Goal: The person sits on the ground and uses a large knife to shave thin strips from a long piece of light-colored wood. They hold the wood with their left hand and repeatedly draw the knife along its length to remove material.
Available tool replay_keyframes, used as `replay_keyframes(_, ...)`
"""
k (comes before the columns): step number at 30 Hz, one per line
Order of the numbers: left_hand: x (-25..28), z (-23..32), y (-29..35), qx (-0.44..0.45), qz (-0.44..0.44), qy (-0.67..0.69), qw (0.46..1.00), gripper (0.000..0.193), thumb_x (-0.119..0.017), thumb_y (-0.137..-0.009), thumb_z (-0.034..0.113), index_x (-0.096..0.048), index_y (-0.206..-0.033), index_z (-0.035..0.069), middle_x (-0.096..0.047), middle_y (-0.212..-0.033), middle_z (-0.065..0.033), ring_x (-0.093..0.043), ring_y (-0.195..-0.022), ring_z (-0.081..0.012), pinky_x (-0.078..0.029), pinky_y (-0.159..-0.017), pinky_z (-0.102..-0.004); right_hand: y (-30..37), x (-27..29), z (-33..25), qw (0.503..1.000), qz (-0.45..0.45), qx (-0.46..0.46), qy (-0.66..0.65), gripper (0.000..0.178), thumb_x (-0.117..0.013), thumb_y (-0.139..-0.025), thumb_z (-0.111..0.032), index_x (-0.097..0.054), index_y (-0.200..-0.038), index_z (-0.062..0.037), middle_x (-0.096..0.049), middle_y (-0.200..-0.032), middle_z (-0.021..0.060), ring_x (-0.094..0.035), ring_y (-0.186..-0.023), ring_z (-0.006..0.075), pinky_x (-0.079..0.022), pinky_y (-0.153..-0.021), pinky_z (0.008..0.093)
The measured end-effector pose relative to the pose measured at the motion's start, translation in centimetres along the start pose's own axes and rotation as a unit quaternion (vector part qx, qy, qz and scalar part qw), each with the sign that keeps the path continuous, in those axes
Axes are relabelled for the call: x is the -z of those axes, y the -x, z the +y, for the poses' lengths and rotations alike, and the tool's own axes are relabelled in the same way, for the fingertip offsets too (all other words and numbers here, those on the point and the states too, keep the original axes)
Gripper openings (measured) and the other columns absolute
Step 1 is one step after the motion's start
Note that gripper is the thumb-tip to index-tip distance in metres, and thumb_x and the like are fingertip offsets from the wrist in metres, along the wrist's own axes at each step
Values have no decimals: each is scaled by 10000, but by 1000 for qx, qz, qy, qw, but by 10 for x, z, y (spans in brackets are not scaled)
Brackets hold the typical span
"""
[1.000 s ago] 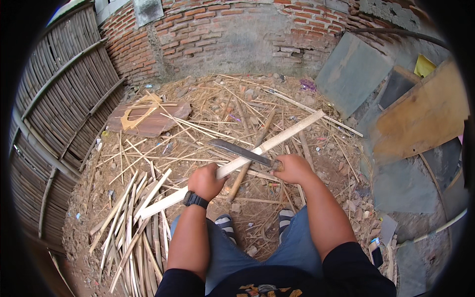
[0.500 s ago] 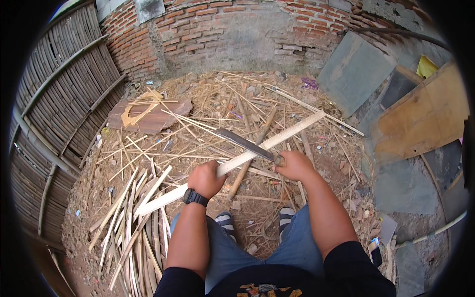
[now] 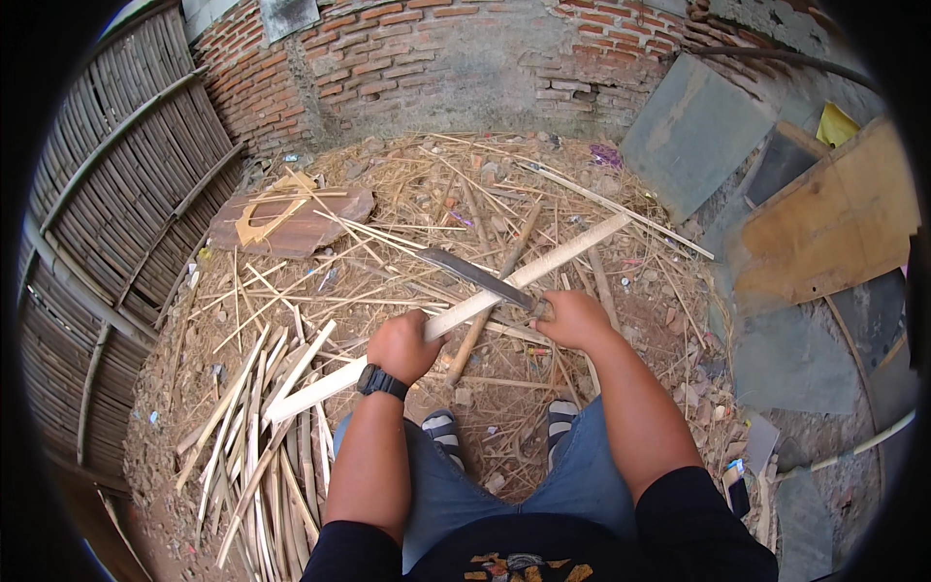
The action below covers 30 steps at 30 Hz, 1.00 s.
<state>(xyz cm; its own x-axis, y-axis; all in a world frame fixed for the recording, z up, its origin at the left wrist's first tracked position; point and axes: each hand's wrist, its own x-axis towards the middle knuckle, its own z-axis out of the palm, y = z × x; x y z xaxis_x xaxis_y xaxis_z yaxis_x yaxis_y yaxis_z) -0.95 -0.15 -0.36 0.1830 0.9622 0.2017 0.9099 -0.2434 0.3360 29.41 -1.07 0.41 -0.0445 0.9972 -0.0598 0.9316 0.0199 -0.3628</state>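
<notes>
A long pale split strip, likely bamboo (image 3: 572, 250), slants from the lower left up to the right in front of me. My left hand (image 3: 402, 346), with a dark watch on its wrist, is closed around its lower middle part. In my right hand (image 3: 572, 319) is the handle of a machete (image 3: 475, 274), my fingers wrapped round it. The dark blade lies across the strip, its tip pointing to the far left. Whether the edge bites into the strip I cannot tell.
A pile of split strips (image 3: 257, 456) lies at my left. A brown board (image 3: 291, 228) rests farther off, amid scattered sticks. Sheets and panels (image 3: 824, 223) lean at the right; a woven slat fence (image 3: 116, 233) stands left, a brick wall (image 3: 436, 68) behind.
The machete and the strip have shifted very slightly left with my hands. Both grips stay the same, and the view has tilted a little.
</notes>
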Motion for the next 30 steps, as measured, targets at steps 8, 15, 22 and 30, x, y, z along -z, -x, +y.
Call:
replay_keyframes(8,3,3,1,13,-13,-8,1000,421,-857,-810,466,-714,-890,78,-750,-864,-175,-732,-836,-397,-585,-749,-500,6,6,-7,999,-20,-10,-28,481,-790,-872,-420,-717,-1235,-112,-766,-1088,179,-738,-1036,371,-579,-894,489)
replay_keyframes(15,-1,6,0,-6,-33,-18,999,417,-851,-815,465,-726,-896,76,-750,-881,-171,-730,-855,-391,-582,-764,-502,1,-4,-8,999,-33,9,27,475,-782,-877,-422,-712,-1226,-108,-755,-1132,168,-721,-1076,369,-575,-906,494)
replay_keyframes(22,-2,6,0,-4,-41,-13,999,416,-847,-822,465,-728,-896,74,-748,-889,-174,-729,-863,-387,-580,-766,-497,1,-2,-12,998,-53,-5,20,468,-781,-878,-429,-720,-1217,-113,-752,-1140,169,-717,-1084,370,-572,-908,497)
replay_keyframes(30,-2,6,-1,-6,-43,-8,999,423,-849,-822,473,-729,-903,75,-747,-878,-171,-730,-851,-386,-581,-761,-497,-1,-8,-6,999,-42,4,22,453,-786,-869,-435,-719,-1168,-102,-754,-1120,168,-718,-1077,372,-572,-897,505)
